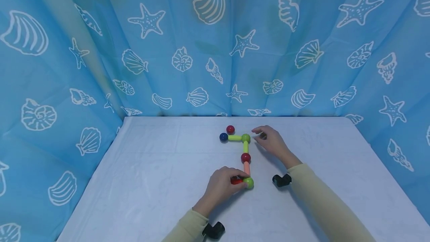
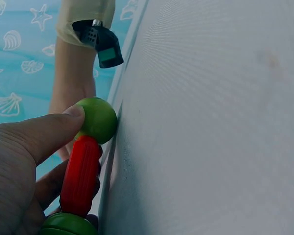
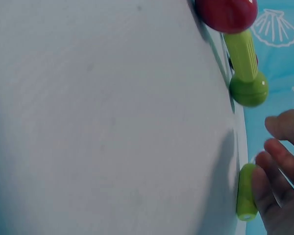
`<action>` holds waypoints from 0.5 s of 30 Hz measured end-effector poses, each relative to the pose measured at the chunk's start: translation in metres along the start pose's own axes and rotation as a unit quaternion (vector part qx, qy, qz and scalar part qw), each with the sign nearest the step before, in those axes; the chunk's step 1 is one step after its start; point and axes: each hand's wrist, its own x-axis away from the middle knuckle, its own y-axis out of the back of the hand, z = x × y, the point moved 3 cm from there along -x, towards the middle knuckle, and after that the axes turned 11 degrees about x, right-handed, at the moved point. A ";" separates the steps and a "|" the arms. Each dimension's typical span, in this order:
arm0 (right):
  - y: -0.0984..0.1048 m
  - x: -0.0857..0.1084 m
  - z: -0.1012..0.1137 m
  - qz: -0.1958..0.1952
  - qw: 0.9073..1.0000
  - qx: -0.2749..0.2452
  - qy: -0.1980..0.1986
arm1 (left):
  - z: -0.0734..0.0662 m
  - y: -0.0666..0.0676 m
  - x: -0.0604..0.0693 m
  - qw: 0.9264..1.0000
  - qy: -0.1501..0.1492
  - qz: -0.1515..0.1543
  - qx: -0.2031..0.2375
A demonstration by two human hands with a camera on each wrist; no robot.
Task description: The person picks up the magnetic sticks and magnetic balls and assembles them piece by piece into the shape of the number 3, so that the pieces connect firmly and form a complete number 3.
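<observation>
A magnetic ball-and-rod chain lies on the table: dark blue ball [image 1: 223,137], yellow-green rod [image 1: 234,137], far green ball [image 1: 246,138], another yellow-green rod [image 1: 246,146], red ball [image 1: 246,158], salmon rod [image 1: 246,168], near green ball [image 1: 248,183]. My left hand [image 1: 222,183] pinches that near ball and the red rod [image 2: 80,176] joined to it; a green rounded piece [image 2: 68,225] shows at the rod's other end. Beside the far green ball, my right hand [image 1: 273,143] hovers, fingers loosely bent. Behind its fingers shows a loose green rod [image 3: 246,192]; contact is unclear.
A loose red ball [image 1: 230,129] sits behind the dark blue one. Black wrist cameras hang at the left sleeve [image 1: 213,230] and right sleeve [image 1: 281,180]. The white-covered table [image 1: 151,182] ends at a blue curtain [image 1: 215,74] with shell prints.
</observation>
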 end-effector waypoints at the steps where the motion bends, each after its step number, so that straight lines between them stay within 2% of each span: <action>1: 0.002 0.001 -0.001 -0.009 1.000 0.000 -0.003 | 0.000 0.000 0.000 1.000 0.001 0.001 0.000; 7: 0.008 0.004 -0.013 -0.059 0.998 0.003 -0.020 | 0.000 0.000 0.000 1.000 0.005 0.002 0.001; 15: 0.012 0.006 -0.031 -0.077 0.997 0.016 -0.026 | -0.001 0.000 0.000 1.000 0.006 0.003 0.000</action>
